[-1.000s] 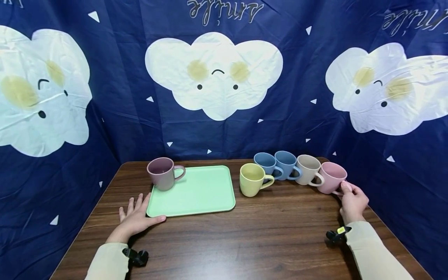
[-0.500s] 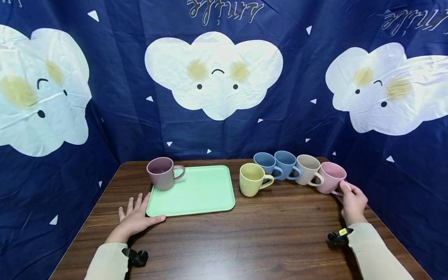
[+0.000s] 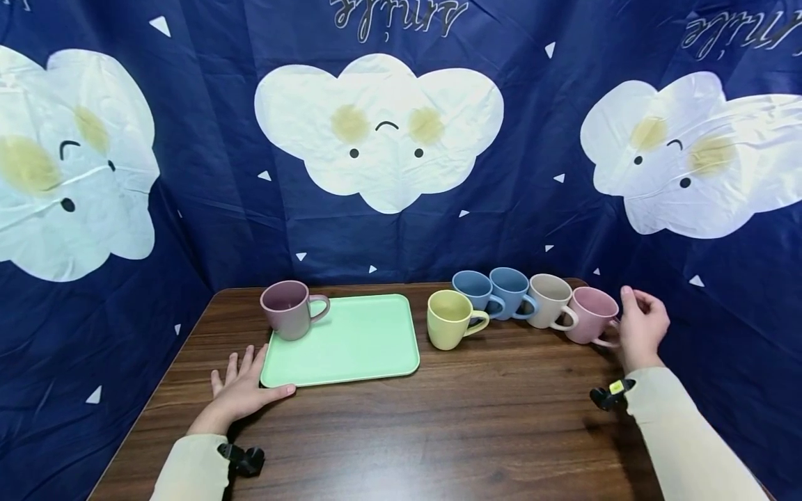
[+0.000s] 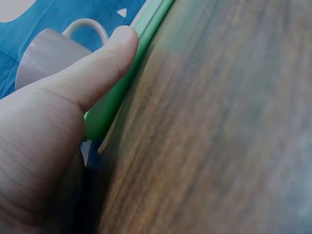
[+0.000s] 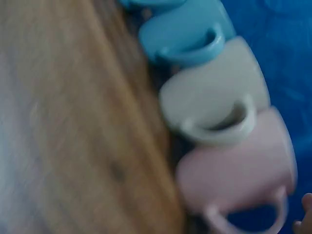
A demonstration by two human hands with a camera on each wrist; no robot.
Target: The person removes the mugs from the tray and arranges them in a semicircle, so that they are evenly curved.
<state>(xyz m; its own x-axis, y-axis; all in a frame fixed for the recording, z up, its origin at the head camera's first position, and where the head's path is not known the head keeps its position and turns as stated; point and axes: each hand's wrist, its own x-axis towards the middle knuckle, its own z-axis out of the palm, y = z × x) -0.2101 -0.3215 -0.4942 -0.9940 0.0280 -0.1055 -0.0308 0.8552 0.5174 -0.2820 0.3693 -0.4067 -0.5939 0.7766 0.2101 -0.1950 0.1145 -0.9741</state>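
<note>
My left hand [image 3: 241, 393] rests at the near left corner of a light green tray [image 3: 376, 348], fingers spread beside its left edge and thumb along the front edge. In the left wrist view the thumb [image 4: 109, 58] lies against the tray's rim. A mauve mug [image 3: 290, 313] stands upright on the tray's left end, handle to the right. At the far right my right hand [image 3: 644, 330] is raised just beside a pink mug [image 3: 589, 316], fingers loosely bent and holding nothing. The right wrist view shows its fingertips [image 5: 306, 224] apart from the mug's handle.
Left of the pink mug, a beige mug [image 3: 546, 303] and two blue mugs [image 3: 510, 296] stand in a close row. A yellow mug [image 3: 446, 323] sits in front of them, right of the tray. Blue cloth [image 3: 388, 250] hangs behind the wooden table [image 3: 438, 431].
My right hand has let go of the pink mug's handle and risen up and to the right. The pink mug stays in place. My left hand has not moved on the tray.
</note>
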